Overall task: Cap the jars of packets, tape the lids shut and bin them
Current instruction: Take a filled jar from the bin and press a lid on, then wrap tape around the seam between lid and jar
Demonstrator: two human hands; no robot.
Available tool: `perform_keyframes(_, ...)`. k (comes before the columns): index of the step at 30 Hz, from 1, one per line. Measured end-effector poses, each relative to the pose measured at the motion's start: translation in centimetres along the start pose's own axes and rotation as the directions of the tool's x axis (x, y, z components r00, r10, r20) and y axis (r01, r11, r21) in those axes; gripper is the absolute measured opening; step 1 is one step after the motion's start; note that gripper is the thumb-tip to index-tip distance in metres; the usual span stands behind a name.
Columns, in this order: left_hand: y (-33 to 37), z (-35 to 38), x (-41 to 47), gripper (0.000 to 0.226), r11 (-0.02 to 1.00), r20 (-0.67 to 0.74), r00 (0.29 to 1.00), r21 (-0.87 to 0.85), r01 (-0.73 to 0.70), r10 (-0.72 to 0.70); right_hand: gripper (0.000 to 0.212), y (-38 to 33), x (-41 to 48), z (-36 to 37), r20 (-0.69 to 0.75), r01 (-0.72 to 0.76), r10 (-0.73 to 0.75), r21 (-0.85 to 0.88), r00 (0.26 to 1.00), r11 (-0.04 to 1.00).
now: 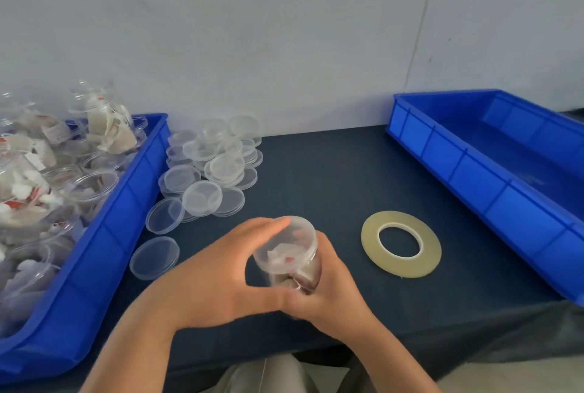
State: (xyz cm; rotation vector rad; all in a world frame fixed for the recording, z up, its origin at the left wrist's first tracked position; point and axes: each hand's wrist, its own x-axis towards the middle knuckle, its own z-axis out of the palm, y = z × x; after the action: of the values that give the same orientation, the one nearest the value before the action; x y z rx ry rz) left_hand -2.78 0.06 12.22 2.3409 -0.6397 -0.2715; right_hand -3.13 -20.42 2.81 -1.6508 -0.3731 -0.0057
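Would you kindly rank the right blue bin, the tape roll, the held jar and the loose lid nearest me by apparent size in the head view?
1. blue bin
2. tape roll
3. jar and lid look alike; the jar is partly covered, so unranked.

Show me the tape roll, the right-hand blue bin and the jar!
tape roll (370, 239): head view, left side of ring.
right-hand blue bin (458, 168): head view, near outer wall.
jar (286, 245): head view, clear top.
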Motion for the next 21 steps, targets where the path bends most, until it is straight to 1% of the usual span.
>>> perform_keyframes(1, 1.2, 1.3, 0.0, 0.091, 0.999, -0.105, 0.994, -0.019, 0.040, -0.041, 0.074, -0.3, -0.3, 0.1, -0.028, 0.002, -0.005, -0.110, 1.000, 0.994)
perform_keyframes(2, 2.3, 2.8, 0.1, 0.085, 0.998, -0.228, 0.972, -0.016, 0.058, -0.061, 0.075, -0.4, -0.6, 0.3, -0.037, 0.001, -0.009, -0.188, 0.999, 0.982)
perform_keyframes(3, 3.3, 3.9, 0.0, 0.075, 0.999, -0.330, 0.943, -0.006, 0.045, -0.045, 0.076, -0.5, -0.9, 0.3, -0.019, -0.001, -0.002, -0.192, 1.000, 0.981)
perform_keyframes(4, 3.8, 4.6, 0.1, 0.064, 1.000, -0.403, 0.915, -0.020, 0.001, -0.009, 0.076, -0.6, -1.2, 0.2, 0.034, 0.004, 0.000, -0.116, 0.999, 0.993)
perform_keyframes(5, 3.9, 4.7, 0.1, 0.052, 0.997, -0.414, 0.910, -0.056, -0.056, 0.027, 0.074, -1.0, -1.4, -0.1, 0.115, 0.028, -0.025, -0.020, 0.993, 0.999)
perform_keyframes(6, 3.5, 4.5, -0.1, 0.042, 0.987, -0.366, 0.928, -0.107, -0.119, 0.073, 0.071, -1.4, -1.7, -0.3, 0.210, 0.053, -0.068, 0.076, 0.975, 0.996)
perform_keyframes(7, 3.0, 4.0, -0.4, 0.039, 0.971, -0.256, 0.959, -0.168, -0.168, 0.122, 0.070, -1.9, -2.0, -0.6, 0.303, 0.073, -0.120, 0.163, 0.945, 0.984)
perform_keyframes(8, 2.4, 3.3, -0.8, 0.044, 0.949, -0.161, 0.970, -0.229, -0.218, 0.184, 0.071, -2.5, -2.2, -0.6, 0.375, 0.078, -0.171, 0.252, 0.911, 0.965)
perform_keyframes(9, 1.9, 2.9, -1.2, 0.055, 0.929, -0.144, 0.967, -0.277, -0.245, 0.212, 0.072, -2.7, -2.5, -0.4, 0.413, 0.074, -0.208, 0.317, 0.887, 0.946)
perform_keyframes(10, 1.4, 2.8, -1.6, 0.066, 0.910, -0.188, 0.961, -0.326, -0.258, 0.205, 0.074, -2.7, -2.8, -0.2, 0.397, 0.067, -0.208, 0.341, 0.894, 0.938)
perform_keyframes(11, 1.0, 3.0, -1.9, 0.075, 0.889, -0.251, 0.954, -0.382, -0.253, 0.164, 0.077, -2.6, -3.2, 0.3, 0.325, 0.069, -0.178, 0.320, 0.929, 0.945)
perform_keyframes(12, 0.9, 3.4, -2.3, 0.080, 0.860, -0.294, 0.951, -0.455, -0.231, 0.100, 0.078, -2.2, -3.6, 0.8, 0.216, 0.061, -0.123, 0.269, 0.969, 0.961)
perform_keyframes(13, 1.0, 4.0, -2.5, 0.084, 0.829, -0.308, 0.951, -0.522, -0.200, 0.035, 0.077, -1.8, -4.0, 1.2, 0.102, 0.051, -0.074, 0.206, 0.992, 0.977)
perform_keyframes(14, 1.4, 4.8, -2.8, 0.088, 0.822, -0.315, 0.949, -0.545, -0.166, -0.017, 0.074, -1.6, -4.3, 1.5, 0.005, 0.055, -0.056, 0.120, 0.998, 0.991)
perform_keyframes(15, 1.8, 5.6, -2.9, 0.091, 0.843, -0.341, 0.937, -0.522, -0.128, -0.069, 0.072, -1.6, -4.6, 1.8, -0.056, 0.070, -0.069, 0.009, 0.996, 0.998)
perform_keyframes(16, 2.2, 6.4, -2.9, 0.090, 0.871, -0.394, 0.911, -0.483, -0.095, -0.119, 0.072, -1.5, -4.8, 1.9, -0.076, 0.067, -0.073, -0.075, 0.994, 0.995)
perform_keyframes(17, 2.6, 7.1, -3.0, 0.087, 0.893, -0.456, 0.878, -0.442, -0.083, -0.144, 0.074, -1.4, -4.9, 1.9, -0.060, 0.047, -0.052, -0.095, 0.997, 0.994)
perform_keyframes(18, 2.7, 7.5, -3.0, 0.083, 0.911, -0.494, 0.858, -0.403, -0.086, -0.137, 0.076, -1.6, -4.9, 1.9, -0.017, 0.021, -0.022, -0.050, 1.000, 0.999)
perform_keyframes(20, 2.8, 7.4, -3.2, 0.080, 0.932, -0.478, 0.876, -0.344, -0.111, -0.072, 0.082, -2.1, -5.1, 1.3, 0.081, 0.010, -0.011, 0.017, 0.997, 1.000)
perform_keyframes(21, 2.7, 7.1, -3.3, 0.081, 0.938, -0.453, 0.891, -0.320, -0.129, -0.032, 0.086, -2.3, -5.1, 0.9, 0.121, 0.004, -0.006, 0.015, 0.993, 1.000)
